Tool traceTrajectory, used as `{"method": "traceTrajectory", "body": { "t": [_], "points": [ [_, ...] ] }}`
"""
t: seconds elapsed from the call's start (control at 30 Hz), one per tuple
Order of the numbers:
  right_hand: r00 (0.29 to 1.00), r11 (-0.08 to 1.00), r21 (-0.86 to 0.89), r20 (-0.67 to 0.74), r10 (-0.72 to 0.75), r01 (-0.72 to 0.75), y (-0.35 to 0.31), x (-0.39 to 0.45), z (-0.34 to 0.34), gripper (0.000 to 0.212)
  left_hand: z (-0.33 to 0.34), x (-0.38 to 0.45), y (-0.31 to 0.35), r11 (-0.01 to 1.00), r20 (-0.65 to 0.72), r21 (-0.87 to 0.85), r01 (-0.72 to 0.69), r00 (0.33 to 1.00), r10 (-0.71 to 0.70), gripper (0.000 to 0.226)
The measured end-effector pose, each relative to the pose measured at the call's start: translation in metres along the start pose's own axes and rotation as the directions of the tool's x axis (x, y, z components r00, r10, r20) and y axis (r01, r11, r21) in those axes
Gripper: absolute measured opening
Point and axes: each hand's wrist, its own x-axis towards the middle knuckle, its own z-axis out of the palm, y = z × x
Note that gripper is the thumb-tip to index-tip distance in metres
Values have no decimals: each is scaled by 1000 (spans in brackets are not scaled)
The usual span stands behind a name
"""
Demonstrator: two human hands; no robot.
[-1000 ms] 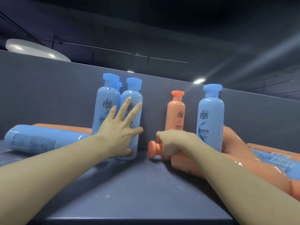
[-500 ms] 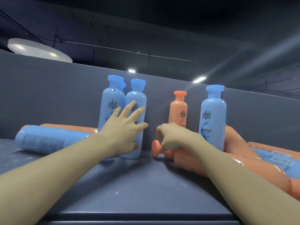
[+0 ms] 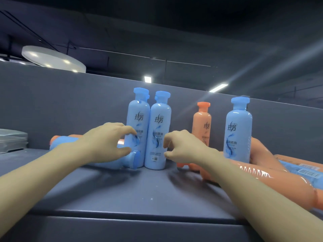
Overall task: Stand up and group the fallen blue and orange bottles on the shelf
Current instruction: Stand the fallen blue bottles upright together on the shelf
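Figure: shelf seen from its near edge toward the back panel. Nearest, at right, a fallen orange bottle lies across the shelf with its cap pointing left; the right hand sits over its neck with fingers curled, but whether they clamp the neck or merely hover cannot be told. At left, a fallen blue bottle lies on its side, cap toward the right, almost touching the standing pair; the left hand arches over its shoulder with thumb and fingers apart, not visibly closed on it. Farther back stand two blue bottles side by side and touching, then an upright orange bottle against the panel, then a single upright blue bottle at right. More fallen orange and blue bottles lie behind and to the right. The bottles appear to be glossy rigid plastic, probably slippery and moderately heavy if full; a wrap around the body just below the shoulder looks the surest hold for tipping one upright.
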Motion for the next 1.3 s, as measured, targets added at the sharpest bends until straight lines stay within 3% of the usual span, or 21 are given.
{"method": "traceTrajectory", "body": {
  "t": [0.27,0.4,0.6,0.83,1.1,1.2,1.3],
  "points": [
    [998,998,-15,43,-55,56,-36,5,0,25,-1,-12,-41,990,291,109,91,949,-119,71],
    [995,996,-4,37,-93,94,-54,17,1,23,2,-10,-62,969,359,215,121,913,-194,87],
    [992,988,100,26,-123,120,-63,24,12,25,14,-2,-74,953,343,293,80,921,-183,90],
    [981,969,213,114,-154,127,-63,22,19,37,18,13,-77,950,340,311,6,933,-118,67],
    [982,953,281,114,-151,114,-64,18,20,36,4,2,-66,947,226,320,25,969,-101,62],
    [991,904,419,62,-121,84,-61,16,14,34,0,-1,-66,964,164,258,61,981,-106,59],
    [998,772,633,-22,-60,60,-56,14,4,34,-6,-3,-67,979,100,153,131,984,-148,60]
  ]
}}
